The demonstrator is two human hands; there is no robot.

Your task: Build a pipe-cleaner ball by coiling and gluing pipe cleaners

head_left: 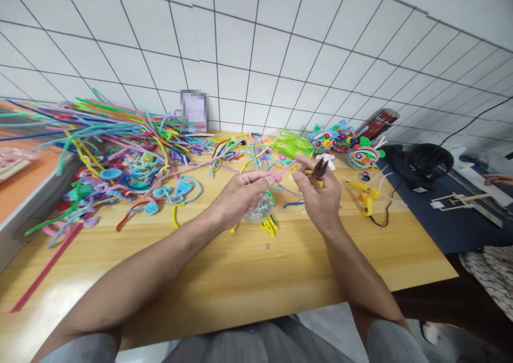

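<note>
My left hand (248,192) pinches a pink pipe cleaner (285,167) between thumb and fingers. The pipe cleaner stretches towards my right hand (320,192), whose thumb and forefinger are at its far end. A dark tool with pointed jaws, like pliers or scissors (319,170), sticks up out of my right hand; its handles are hidden in the palm. Beneath my left hand a clear round ball with coloured bits inside (262,208) sits on the table, partly covered by the fingers. Yellow pipe cleaner pieces (269,226) lie against its lower side.
Long coloured pipe cleaners (132,122) and coiled pieces (112,176) pile up at the left. A green packet (292,144), finished colourful figures (363,154) and a red bottle (379,123) stand along the back. A yellow glue gun (365,196) with a cord lies right of my hand.
</note>
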